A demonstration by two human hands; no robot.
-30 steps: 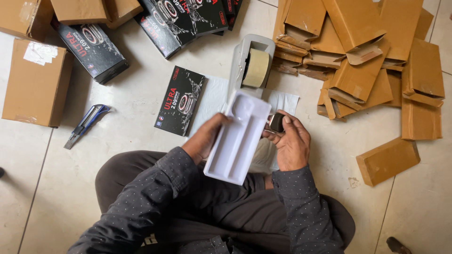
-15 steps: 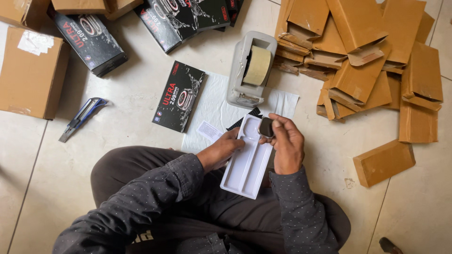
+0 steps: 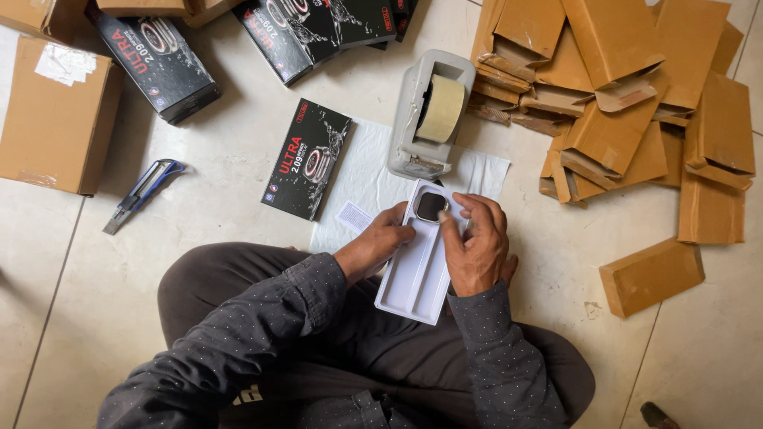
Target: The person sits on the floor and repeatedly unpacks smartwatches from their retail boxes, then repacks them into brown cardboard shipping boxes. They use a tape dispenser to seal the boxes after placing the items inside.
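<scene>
A long white plastic tray [image 3: 417, 274] lies across my lap and the floor. A smartwatch [image 3: 431, 206] with a dark square face sits in the tray's far end. My left hand [image 3: 379, 242] grips the tray's left edge. My right hand [image 3: 477, 242] rests on the tray's right side, its fingertips pressing the watch. A small white card [image 3: 354, 216] lies on a white sheet [image 3: 366, 171] just left of the tray.
A grey tape dispenser [image 3: 425, 119] stands beyond the tray. A black product box [image 3: 306, 159] lies to its left, with more black boxes [image 3: 314, 24] farther back. A blue utility knife [image 3: 143, 193] and a brown carton [image 3: 56, 115] sit at left. Several flat cardboard boxes [image 3: 628, 95] pile at right.
The tray came down from a raised, tilted position to lie flat on my lap. The watch moved from my right hand's grasp into the tray's far end.
</scene>
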